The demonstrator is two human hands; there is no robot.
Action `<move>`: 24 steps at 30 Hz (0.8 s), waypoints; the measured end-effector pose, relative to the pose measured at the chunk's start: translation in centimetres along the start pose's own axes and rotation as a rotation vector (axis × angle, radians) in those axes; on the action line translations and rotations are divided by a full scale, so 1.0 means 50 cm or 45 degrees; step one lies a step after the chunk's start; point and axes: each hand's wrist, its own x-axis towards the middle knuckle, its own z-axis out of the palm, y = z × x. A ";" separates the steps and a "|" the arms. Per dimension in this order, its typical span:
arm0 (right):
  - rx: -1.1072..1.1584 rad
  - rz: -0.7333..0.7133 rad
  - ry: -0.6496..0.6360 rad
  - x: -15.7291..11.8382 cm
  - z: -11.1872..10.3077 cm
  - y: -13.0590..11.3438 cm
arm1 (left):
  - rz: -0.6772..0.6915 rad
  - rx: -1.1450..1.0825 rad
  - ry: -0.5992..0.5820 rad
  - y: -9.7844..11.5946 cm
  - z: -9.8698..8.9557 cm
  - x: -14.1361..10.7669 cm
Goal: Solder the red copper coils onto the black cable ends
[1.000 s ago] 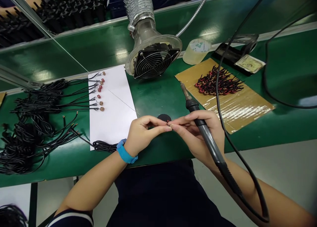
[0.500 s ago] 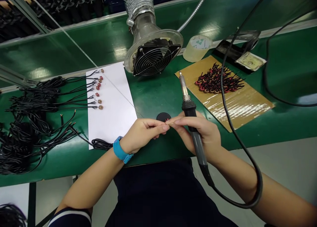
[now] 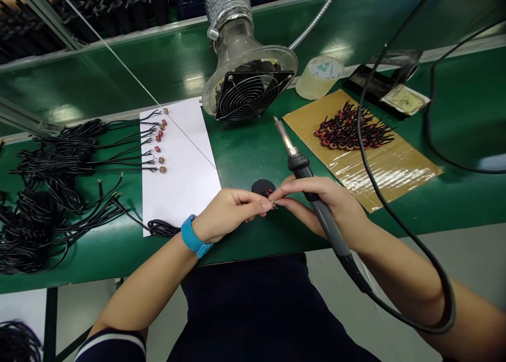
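Note:
A soldering iron [image 3: 326, 219] with a grey handle lies across my right hand [image 3: 336, 204], its metal tip pointing up and away. That hand's thumb and index fingertips also close on a tiny wire-like piece [image 3: 273, 204]. My left hand [image 3: 233, 209], with a blue band at the wrist, pinches at the same spot; its fingers hide most of what they hold. Just behind the fingertips lies a round black disc [image 3: 261, 187] with small red bits on it.
Black cables [image 3: 59, 156] lie at left, several ends with small coil-like parts on white paper [image 3: 185, 162]. A fan hood [image 3: 249, 93] hangs behind. Tape roll [image 3: 319, 77], brown board [image 3: 403, 172] with piled red-black parts [image 3: 351, 130], and iron stand [image 3: 371, 88] sit right. The iron's cord [image 3: 427, 251] loops over my right forearm.
The soldering iron has tilted further left at its tip as my right hand turned. My right fingertips have shifted slightly, showing more of the tiny piece. My left hand stays nearly still.

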 end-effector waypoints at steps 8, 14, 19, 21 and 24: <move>0.035 -0.162 -0.036 -0.030 0.012 0.010 | -0.179 -0.004 -0.146 -0.003 0.002 0.009; -0.265 -0.157 0.018 -0.045 0.010 0.010 | -0.131 0.052 0.094 -0.015 0.013 0.017; -0.430 -0.115 0.078 -0.077 -0.014 -0.004 | 0.035 0.271 0.470 -0.024 0.017 0.024; -0.398 -0.062 0.199 -0.095 -0.015 -0.009 | 0.069 0.355 0.503 -0.027 0.018 0.026; -0.262 0.035 0.382 -0.120 -0.005 -0.013 | 0.105 0.416 0.493 -0.028 0.021 0.027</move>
